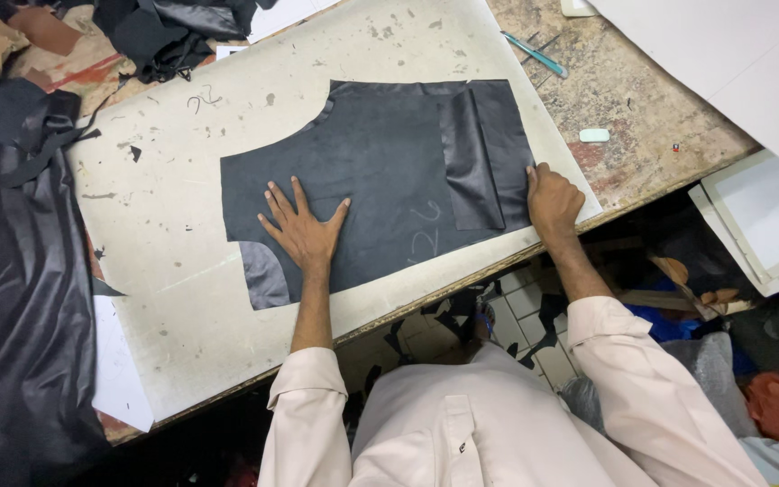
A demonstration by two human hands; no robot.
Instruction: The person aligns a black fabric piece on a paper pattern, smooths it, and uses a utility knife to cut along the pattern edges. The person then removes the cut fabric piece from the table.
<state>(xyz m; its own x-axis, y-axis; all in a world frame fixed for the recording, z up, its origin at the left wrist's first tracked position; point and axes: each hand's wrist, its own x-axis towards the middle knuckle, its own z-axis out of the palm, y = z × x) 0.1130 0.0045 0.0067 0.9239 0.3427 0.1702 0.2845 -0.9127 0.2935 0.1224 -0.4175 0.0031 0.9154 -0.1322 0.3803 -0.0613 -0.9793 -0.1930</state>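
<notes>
Worn and stained, a wooden workbench [628,99] is seen from above, with a pale board [182,271] laid across it at a slant. On the board a cut panel of black fabric [380,171] is spread flat; its upper edge is curved at the left, and faint chalk marks are visible near its lower right. A narrower strip of glossier black material [484,153] is laid over the right part of the panel.

The left hand [304,230] is pressed palm-down on the lower left area of the panel, its fingers spread wide and nothing gripped. The right hand [552,200] is placed at the right edge of the panel, where the fabric meets the edge of the board; its fingers are curled over that edge, but whether the fabric is pinched or only held down cannot be told. Both forearms are bare below rolled sleeves of a pale shirt [462,424].

A teal-handled tool [536,54] is seen on the bench beyond the panel, and a small white piece of chalk [594,135] lies to the right, well apart from the hands. Sheets of white paper [732,54] are stacked at the upper right. A large heap of shiny black material [20,298] is piled at the left, and further black scraps [164,32] lie at the top.
</notes>
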